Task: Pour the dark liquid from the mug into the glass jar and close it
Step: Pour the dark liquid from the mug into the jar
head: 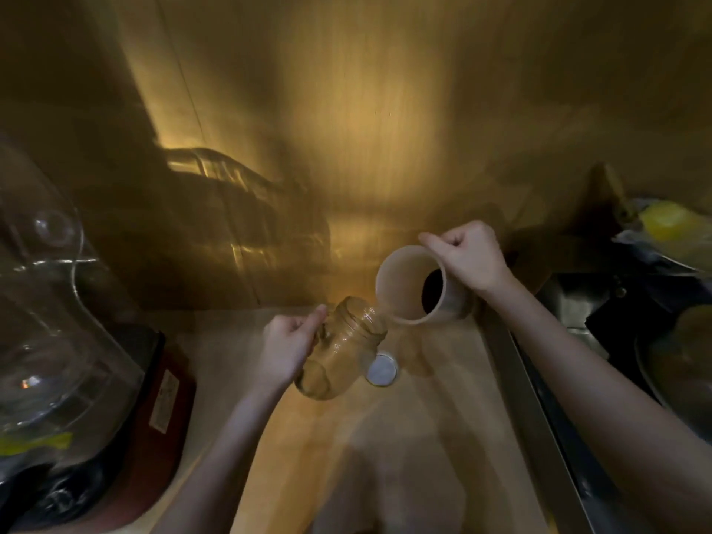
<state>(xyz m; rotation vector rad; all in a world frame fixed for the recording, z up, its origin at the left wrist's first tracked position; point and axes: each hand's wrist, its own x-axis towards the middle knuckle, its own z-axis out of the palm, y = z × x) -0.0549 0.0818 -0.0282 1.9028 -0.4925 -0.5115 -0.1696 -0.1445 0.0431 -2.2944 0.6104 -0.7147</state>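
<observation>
Left hand clamped the jar tilted toward two o'clock, meeting the mug gripped by the right hand, easing pouring.

Mug handle hidden in right hand — frame motion-blurred.

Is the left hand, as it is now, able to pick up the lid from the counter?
Probably not yet. The left hand is closed on the glass jar, so it is busy. The lid lies uncovered on the counter beside the jar.
</observation>
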